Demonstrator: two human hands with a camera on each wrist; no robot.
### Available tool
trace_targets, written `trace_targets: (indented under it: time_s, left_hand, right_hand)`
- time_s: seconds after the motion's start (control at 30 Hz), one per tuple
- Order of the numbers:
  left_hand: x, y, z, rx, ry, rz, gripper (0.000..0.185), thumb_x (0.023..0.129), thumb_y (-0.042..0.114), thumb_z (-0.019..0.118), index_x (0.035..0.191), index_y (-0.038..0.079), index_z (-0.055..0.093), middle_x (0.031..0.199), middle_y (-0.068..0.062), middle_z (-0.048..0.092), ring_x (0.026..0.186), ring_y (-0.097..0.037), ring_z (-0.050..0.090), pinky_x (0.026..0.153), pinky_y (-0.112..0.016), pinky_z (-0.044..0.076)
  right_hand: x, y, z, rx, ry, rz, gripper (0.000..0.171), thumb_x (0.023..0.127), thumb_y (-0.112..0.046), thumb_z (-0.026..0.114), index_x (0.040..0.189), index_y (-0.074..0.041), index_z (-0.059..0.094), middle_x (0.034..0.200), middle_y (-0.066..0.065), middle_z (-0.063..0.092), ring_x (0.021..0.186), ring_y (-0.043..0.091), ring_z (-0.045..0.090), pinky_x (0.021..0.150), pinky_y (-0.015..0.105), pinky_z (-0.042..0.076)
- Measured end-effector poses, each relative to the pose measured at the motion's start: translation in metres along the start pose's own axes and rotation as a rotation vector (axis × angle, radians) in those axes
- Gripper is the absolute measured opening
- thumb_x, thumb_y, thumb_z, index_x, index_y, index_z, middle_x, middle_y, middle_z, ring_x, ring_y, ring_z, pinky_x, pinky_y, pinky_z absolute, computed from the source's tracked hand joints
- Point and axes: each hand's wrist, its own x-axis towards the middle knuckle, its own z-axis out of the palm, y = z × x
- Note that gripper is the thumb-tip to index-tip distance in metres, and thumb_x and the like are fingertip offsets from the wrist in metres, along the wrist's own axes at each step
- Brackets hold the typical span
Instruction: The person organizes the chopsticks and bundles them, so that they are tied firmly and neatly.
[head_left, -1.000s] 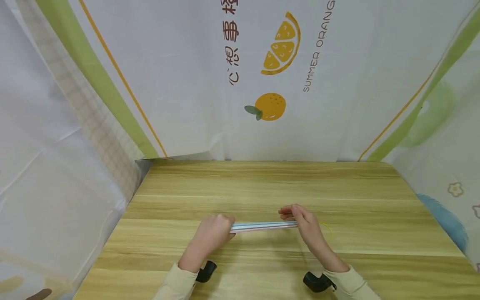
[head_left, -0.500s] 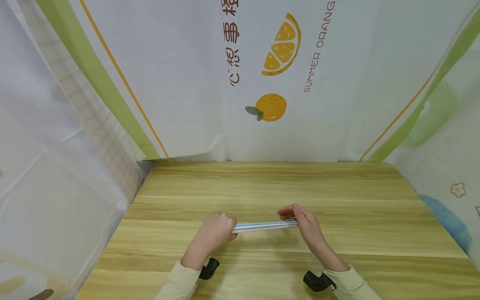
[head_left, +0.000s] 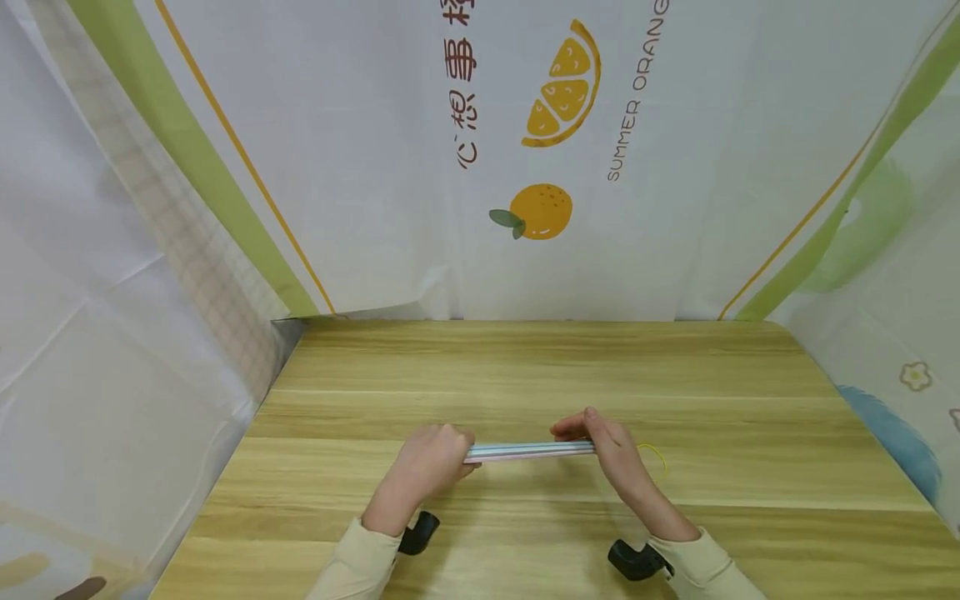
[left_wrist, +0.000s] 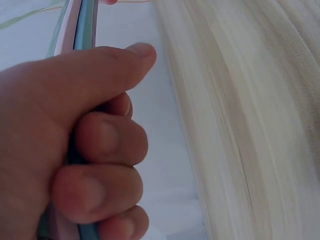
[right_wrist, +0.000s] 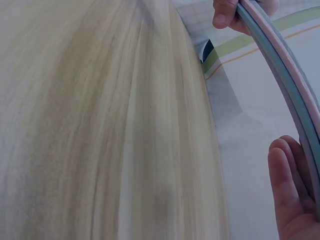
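A thin bundle of blue and pink straws [head_left: 528, 451] is held level just above the wooden table [head_left: 525, 367]. My left hand [head_left: 431, 462] grips its left end in a fist; the left wrist view shows the fingers [left_wrist: 100, 145] curled round the straws [left_wrist: 82, 20]. My right hand [head_left: 607, 442] holds the right end, thumb on the far side and fingers over the top. In the right wrist view the straws [right_wrist: 280, 65] run along the right edge past my fingertips [right_wrist: 290, 200] to the left hand [right_wrist: 227, 12].
A yellow rubber band [head_left: 654, 454] lies on the table just right of my right hand. A printed fabric backdrop [head_left: 540, 167] with orange motifs closes off the back and both sides of the table.
Both hands keep hold of the bundle in nearly the same place; the left hand has edged slightly right.
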Motion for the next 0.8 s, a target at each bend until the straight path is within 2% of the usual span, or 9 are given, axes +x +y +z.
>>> trace_targets:
  time_s: [0.17,0.3,0.43,0.57,0.7,0.8]
  left_hand:
    - [-0.002,0.002,-0.001,0.017,-0.016,-0.003,0.033,0.074,0.04,0.078,0.072,0.011,0.062,0.059,0.004,0.057,0.046,-0.005,0.043,0.042,-0.022,0.037]
    - [-0.005,0.003,0.002,0.029,0.003,0.022,0.035,0.07,0.043,0.079,0.07,0.012,0.062,0.06,0.006,0.057,0.047,-0.003,0.043,0.042,-0.019,0.037]
    - [-0.005,0.0,0.006,0.022,0.038,0.04,0.03,0.072,0.037,0.08,0.07,0.013,0.062,0.061,0.006,0.057,0.048,-0.003,0.044,0.043,-0.019,0.039]
    - [-0.005,-0.002,0.008,0.005,0.062,0.047,0.027,0.077,0.03,0.078,0.068,0.013,0.059,0.059,0.005,0.055,0.047,-0.003,0.04,0.042,-0.02,0.037]
    - [-0.003,-0.003,0.007,-0.005,0.075,0.048,0.027,0.08,0.026,0.076,0.065,0.014,0.056,0.056,0.005,0.052,0.046,-0.004,0.037,0.041,-0.02,0.036]
    - [-0.002,-0.002,0.006,-0.009,0.08,0.041,0.028,0.08,0.025,0.076,0.064,0.014,0.055,0.056,0.005,0.051,0.046,-0.005,0.039,0.041,-0.022,0.036]
  right_hand:
    - [-0.003,0.001,0.002,0.025,-0.001,0.011,0.051,0.107,-0.02,0.023,0.103,0.0,0.069,0.102,0.015,0.071,0.093,0.017,0.069,0.085,0.025,0.051]
    - [-0.004,0.002,0.003,0.046,-0.002,0.021,0.052,0.107,-0.023,0.022,0.103,0.001,0.068,0.102,0.017,0.07,0.092,0.016,0.069,0.084,0.023,0.051]
    - [-0.004,0.002,0.001,0.098,-0.022,0.021,0.057,0.107,-0.027,0.018,0.107,0.005,0.065,0.105,0.023,0.068,0.093,0.019,0.068,0.084,0.023,0.051]
    - [-0.002,0.0,-0.003,0.134,-0.031,0.028,0.06,0.107,-0.031,0.014,0.113,0.004,0.062,0.11,0.024,0.065,0.096,0.02,0.066,0.086,0.025,0.051]
    - [0.001,-0.001,-0.008,0.131,0.013,0.016,0.059,0.107,-0.03,0.012,0.116,0.005,0.059,0.114,0.023,0.063,0.098,0.025,0.065,0.086,0.033,0.052]
    - [0.002,0.0,-0.009,0.146,0.039,0.054,0.061,0.106,-0.033,0.012,0.117,0.007,0.057,0.115,0.023,0.063,0.099,0.027,0.065,0.086,0.031,0.052]
